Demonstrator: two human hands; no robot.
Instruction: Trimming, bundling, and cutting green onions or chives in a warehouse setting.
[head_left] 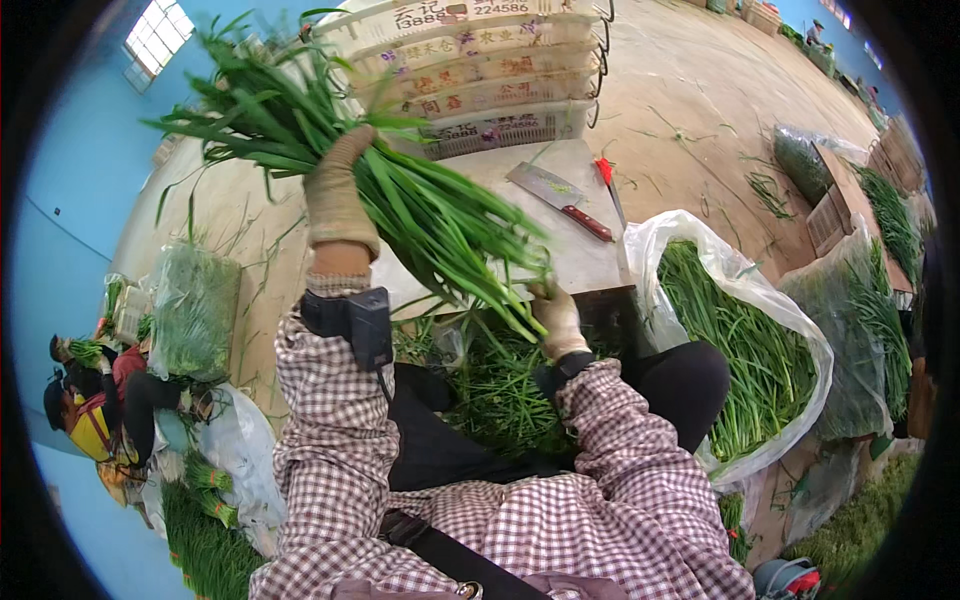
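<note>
A large bunch of garlic chives [425,195] slants across the middle, leaves at the upper left and stem ends at the lower right. My gloved left hand [338,190] is wrapped round its leafy part. At the stem ends, my gloved right hand [560,320] has its fingers closed on a few stems. Beneath the bunch is a white board [590,262]. A wide-bladed knife [562,200] with a brown handle lies on it, with green scraps on the blade. A thin tool with a red end [605,172] rests at the board's right edge.
White plastic crates [470,95] stand stacked beyond the board. To my right, an opened clear bag [645,250] holds more chives. Loose greens [510,395] lie between my knees. A wrapped bale [195,310] and a seated person [95,400] are at left; more bagged greens [850,320] stand far right.
</note>
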